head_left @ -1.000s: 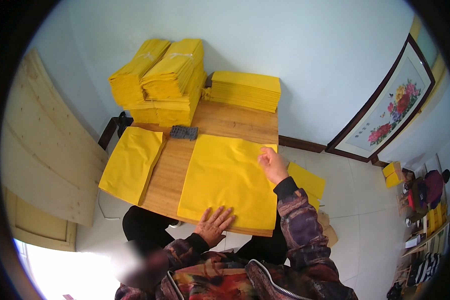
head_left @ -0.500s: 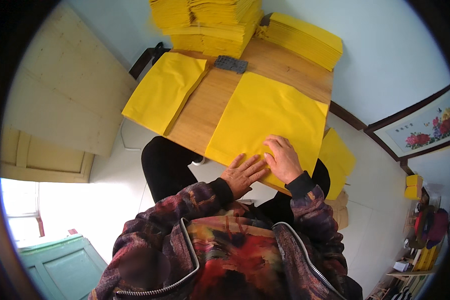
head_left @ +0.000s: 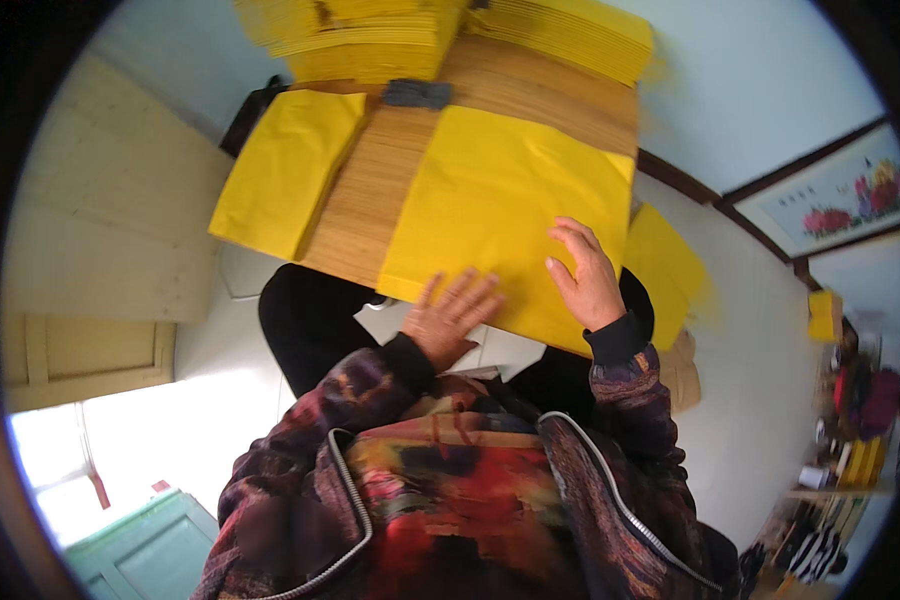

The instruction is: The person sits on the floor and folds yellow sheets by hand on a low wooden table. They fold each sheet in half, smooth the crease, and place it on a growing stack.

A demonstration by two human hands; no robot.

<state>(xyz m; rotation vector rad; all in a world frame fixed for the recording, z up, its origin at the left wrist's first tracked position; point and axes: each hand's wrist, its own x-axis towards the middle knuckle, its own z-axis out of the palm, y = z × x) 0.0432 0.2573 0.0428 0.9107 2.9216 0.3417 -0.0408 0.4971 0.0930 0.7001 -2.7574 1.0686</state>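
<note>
A large yellow sheet [head_left: 510,180], soft-looking and slightly rippled, lies on the wooden table in front of me; whether it is one layer or several I cannot tell. At its near edge, my left hand [head_left: 450,318] has its fingers spread, slightly blurred, and grips nothing. Over the sheet's right part is my right hand [head_left: 585,278], thumb and fingers apart, with nothing between them. Left of the sheet lies a narrower yellow stack [head_left: 288,170] with a visible thickness along its side. A dark grey block-like piece [head_left: 417,94] rests between the two, farther back.
Tall yellow stacks [head_left: 360,45] stand at the table's far left, and another stack [head_left: 570,38] at its far right. Bare wood [head_left: 365,205] shows between the sheets. More yellow sheets [head_left: 660,270] sit low beyond the right edge. A framed flower picture [head_left: 840,195] leans by the wall.
My hands have moved apart: the left slid leftward along the near edge, the right rose and opened wider. The whole view has shifted, with the table sitting higher and farther left.
</note>
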